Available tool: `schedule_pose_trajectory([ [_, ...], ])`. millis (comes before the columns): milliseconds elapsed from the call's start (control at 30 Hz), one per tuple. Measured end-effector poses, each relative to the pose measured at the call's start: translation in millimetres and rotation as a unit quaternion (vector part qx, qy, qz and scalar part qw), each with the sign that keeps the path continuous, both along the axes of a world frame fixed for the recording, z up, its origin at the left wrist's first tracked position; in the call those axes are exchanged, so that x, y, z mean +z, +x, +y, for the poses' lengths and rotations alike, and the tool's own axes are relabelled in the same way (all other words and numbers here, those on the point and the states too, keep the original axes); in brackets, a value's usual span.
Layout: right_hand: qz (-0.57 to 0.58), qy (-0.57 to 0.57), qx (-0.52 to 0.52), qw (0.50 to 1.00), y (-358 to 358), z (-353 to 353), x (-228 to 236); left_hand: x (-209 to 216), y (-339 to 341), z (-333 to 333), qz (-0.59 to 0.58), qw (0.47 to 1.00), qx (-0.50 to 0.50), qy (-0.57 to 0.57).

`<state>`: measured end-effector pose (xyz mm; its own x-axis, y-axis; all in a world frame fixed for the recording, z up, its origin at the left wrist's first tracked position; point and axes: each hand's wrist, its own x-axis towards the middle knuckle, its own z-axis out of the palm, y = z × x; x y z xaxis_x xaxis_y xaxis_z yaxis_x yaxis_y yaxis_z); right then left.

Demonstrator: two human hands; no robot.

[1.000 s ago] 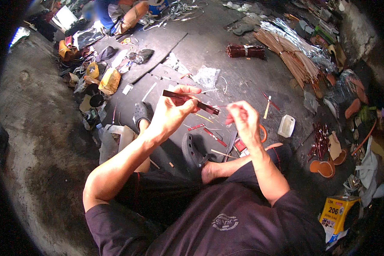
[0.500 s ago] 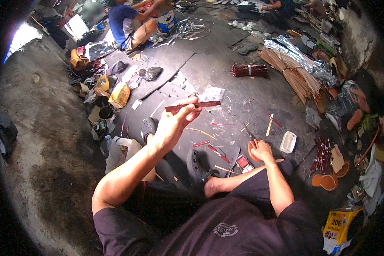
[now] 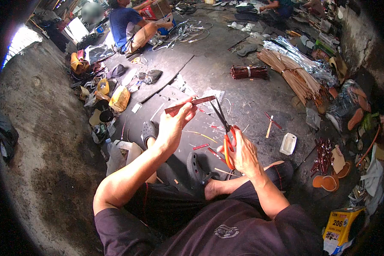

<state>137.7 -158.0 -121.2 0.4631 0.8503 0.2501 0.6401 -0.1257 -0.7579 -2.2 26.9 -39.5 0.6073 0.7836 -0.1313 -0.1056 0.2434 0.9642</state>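
Between the thumb and fingers of my left hand (image 3: 175, 124) is a dark red-brown strip (image 3: 204, 100), held out level above the floor. My right hand (image 3: 244, 154) grips a pair of scissors (image 3: 227, 158) by its orange handles. The dark blades point up and are parted, with their tips at the right end of the strip; whether they touch it I cannot tell. Below my hands, short red strip pieces (image 3: 200, 146) lie on the floor by my dark clog (image 3: 195, 169).
A tied bundle of dark red strips (image 3: 249, 72) lies ahead, beside a large bundle of tan strips (image 3: 288, 70). To the right are a white tray (image 3: 288, 144), loose dark red strips (image 3: 324, 155) and tan soles (image 3: 326, 182). A cut jug (image 3: 128, 150) stands left. Another person (image 3: 130, 25) sits far off.
My right hand has picked the scissors up off the floor and brought them up and left to the strip's end. My left hand stays nearly in place with the strip.
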Motion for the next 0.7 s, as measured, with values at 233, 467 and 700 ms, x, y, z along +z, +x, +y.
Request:
schedule_pose_trajectory([
  [233, -0.095, 0.016, -0.053, 0.994, -2.7, 9.2, 4.2, -3.7, -3.6, 5.1, 0.007, 1.000, 0.025, 0.011],
  [467, -0.140, 0.045, -0.046, 0.988, -1.7, 13.2, 6.2, -4.6, -1.2, 2.1, -0.008, 0.999, 0.034, 0.029],
  [700, -0.117, 0.039, -0.028, 0.992, -10.7, 17.2, 13.1, -8.8, 2.4, -0.9, -0.035, 0.999, 0.013, -0.027],
])
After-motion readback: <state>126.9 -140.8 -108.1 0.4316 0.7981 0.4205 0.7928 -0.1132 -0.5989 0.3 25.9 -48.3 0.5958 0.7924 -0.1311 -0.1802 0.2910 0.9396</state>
